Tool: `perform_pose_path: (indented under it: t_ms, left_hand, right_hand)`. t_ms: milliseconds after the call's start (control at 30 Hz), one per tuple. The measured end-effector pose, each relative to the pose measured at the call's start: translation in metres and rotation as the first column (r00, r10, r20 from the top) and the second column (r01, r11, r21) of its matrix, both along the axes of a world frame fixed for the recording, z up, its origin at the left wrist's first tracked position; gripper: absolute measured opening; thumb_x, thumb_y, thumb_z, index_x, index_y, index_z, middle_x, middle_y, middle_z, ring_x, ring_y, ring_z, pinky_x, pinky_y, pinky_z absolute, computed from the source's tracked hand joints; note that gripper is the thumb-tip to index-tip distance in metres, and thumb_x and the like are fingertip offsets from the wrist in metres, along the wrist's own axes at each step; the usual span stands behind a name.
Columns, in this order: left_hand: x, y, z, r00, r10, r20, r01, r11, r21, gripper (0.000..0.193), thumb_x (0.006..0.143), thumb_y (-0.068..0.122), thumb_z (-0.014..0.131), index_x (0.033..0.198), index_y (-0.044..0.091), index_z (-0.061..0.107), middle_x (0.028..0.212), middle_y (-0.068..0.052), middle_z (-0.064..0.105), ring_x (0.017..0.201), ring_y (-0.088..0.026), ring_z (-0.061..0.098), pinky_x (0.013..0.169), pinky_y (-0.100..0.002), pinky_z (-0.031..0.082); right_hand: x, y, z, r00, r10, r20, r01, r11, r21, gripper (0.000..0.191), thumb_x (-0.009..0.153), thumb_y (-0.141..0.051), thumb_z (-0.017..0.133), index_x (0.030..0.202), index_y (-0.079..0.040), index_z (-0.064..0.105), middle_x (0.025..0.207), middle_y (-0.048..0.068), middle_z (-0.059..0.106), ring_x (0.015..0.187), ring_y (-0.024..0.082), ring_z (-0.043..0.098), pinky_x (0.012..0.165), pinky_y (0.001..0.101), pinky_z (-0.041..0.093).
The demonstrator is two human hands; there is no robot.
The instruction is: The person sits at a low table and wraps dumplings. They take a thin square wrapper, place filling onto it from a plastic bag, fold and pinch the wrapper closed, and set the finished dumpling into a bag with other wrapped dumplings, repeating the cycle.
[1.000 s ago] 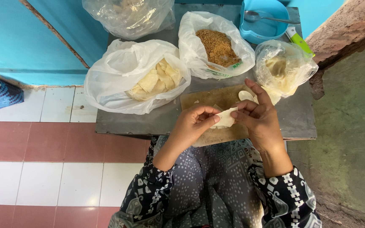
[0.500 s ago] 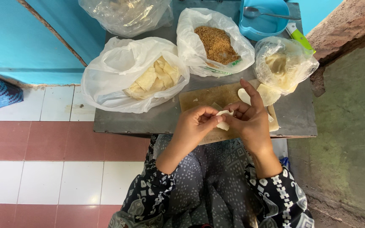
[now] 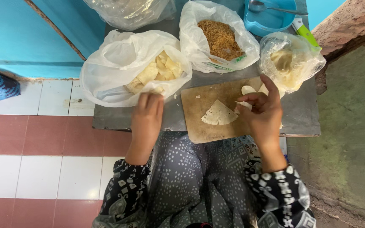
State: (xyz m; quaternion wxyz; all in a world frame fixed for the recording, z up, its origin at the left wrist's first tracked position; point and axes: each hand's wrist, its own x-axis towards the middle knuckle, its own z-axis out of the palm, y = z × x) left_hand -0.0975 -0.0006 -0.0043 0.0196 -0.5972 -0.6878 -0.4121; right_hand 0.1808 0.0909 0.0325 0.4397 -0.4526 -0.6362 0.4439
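Head view: your left hand (image 3: 147, 113) has left the wrapper and now rests flat, grip open, at the mouth of the bag of folded pastries (image 3: 157, 71). Your right hand (image 3: 262, 113) pinches a dough scrap (image 3: 243, 104), just right of the triangular wrapper (image 3: 219, 114) lying on the cutting board (image 3: 199, 126) on the desk (image 3: 305, 114).

black white-patterned sleeves (image 3: 125, 192), grey dotted skirt (image 3: 191, 177)

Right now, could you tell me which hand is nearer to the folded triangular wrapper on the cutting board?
Right. The right hand sits beside the triangular wrapper on the cutting board. The left hand is farther off, at the white bag of pale pieces.
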Motion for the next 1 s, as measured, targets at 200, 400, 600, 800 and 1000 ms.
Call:
perform_pose_path:
  t_ms: [200,400,600,800,1000]
  left_hand:
    - [0.002,0.003,-0.004,0.987,-0.153,0.046,0.155,0.987,-0.033,0.007,0.093,0.006,0.074,0.099,0.004,0.069,0.095,-0.011,0.066,0.088,-0.032,0.067,0.077,-0.042,0.054]
    - [0.001,-0.004,0.018,0.888,-0.164,0.429,0.211,0.975,-0.065,0.010,0.094,0.004,0.071,0.103,0.005,0.073,0.093,-0.008,0.072,0.073,-0.020,0.071,0.063,-0.031,0.057]
    - [-0.015,-0.006,0.044,0.981,0.105,0.166,-0.148,0.951,0.271,0.012,0.102,0.002,0.072,0.112,0.009,0.074,0.108,-0.003,0.073,0.087,-0.013,0.070,0.068,-0.027,0.059]
    - [-0.037,0.034,0.051,0.875,-0.038,-0.483,0.065,0.997,0.039,0.033,0.085,0.000,0.071,0.118,0.001,0.071,0.116,-0.011,0.068,0.099,-0.026,0.069,0.083,-0.037,0.059]
    - [-0.022,0.020,0.044,0.928,0.036,-0.371,0.010,0.993,0.120,0.036,0.092,-0.002,0.068,0.128,0.000,0.068,0.119,-0.013,0.066,0.100,-0.028,0.067,0.087,-0.037,0.057]
  right_hand:
    - [-0.030,-0.016,-0.013,0.785,-0.109,0.610,-0.205,0.883,0.422,0.087,0.080,0.001,0.078,0.156,-0.009,0.038,0.098,0.016,0.068,0.087,0.032,0.068,0.075,0.0391,0.055]
    - [-0.032,-0.012,0.007,0.821,0.200,0.536,-0.244,0.970,0.012,0.091,0.075,0.002,0.076,0.156,-0.015,0.038,0.087,0.008,0.067,0.075,0.022,0.068,0.068,0.0348,0.057]
    - [-0.027,-0.013,0.025,0.804,0.289,0.520,-0.285,0.954,-0.090,0.094,0.074,-0.001,0.080,0.156,-0.017,0.037,0.090,0.007,0.068,0.076,0.020,0.066,0.071,0.0333,0.058]
    - [-0.014,-0.011,0.035,0.830,0.375,0.412,-0.324,0.927,-0.190,0.089,0.080,0.008,0.062,0.160,-0.015,0.030,0.107,0.008,0.076,0.091,0.017,0.072,0.081,0.0298,0.058]
    - [-0.017,-0.017,0.021,0.866,0.189,0.462,-0.172,0.982,-0.080,0.076,0.088,0.003,0.063,0.157,-0.015,0.038,0.110,0.009,0.077,0.088,0.021,0.074,0.079,0.0326,0.059]
